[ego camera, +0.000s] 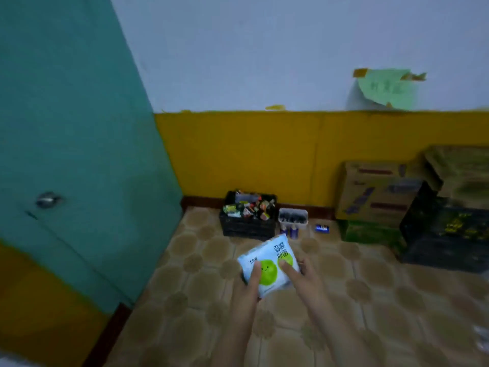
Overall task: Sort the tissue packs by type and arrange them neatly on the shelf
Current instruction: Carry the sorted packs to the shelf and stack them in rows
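Wet-wipe pack [268, 266], pale blue with green smiley, is held between both hands above the tiled floor [370, 300]. Left hand [247, 286] is clamped on its near-left edge, thumb on top; right hand [299, 274] is clamped on the right edge. Shelf not in view. Label is best kept facing up so type can be read; two-handed support advised until the matching row is found.
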